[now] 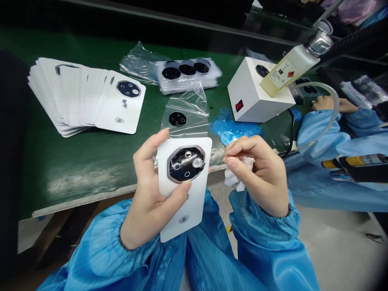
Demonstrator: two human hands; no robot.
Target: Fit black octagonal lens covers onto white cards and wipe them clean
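Note:
My left hand (151, 194) is closed around a white phone back cover (182, 210), which it holds upright. A black octagonal camera lens plate (182, 163) sits in the upper part of the cover. My right hand (260, 173) is closed, thumb against fingertips, just right of the cover and apart from it. Tucked in its palm is a crumpled white wipe (235, 180). Whether the fingertips also pinch something small cannot be made out. Behind the cover, a clear plastic bag (194, 107) lies on the table with a black lens plate (177, 119) on it.
A fanned stack of white covers (75, 97) lies at left. Bagged lens plates (188, 74) sit at the back. Blue film pieces (233, 125) lie beside a white box (257, 93) carrying a tilted bottle (287, 70). A co-worker's hands (333, 104) are at right.

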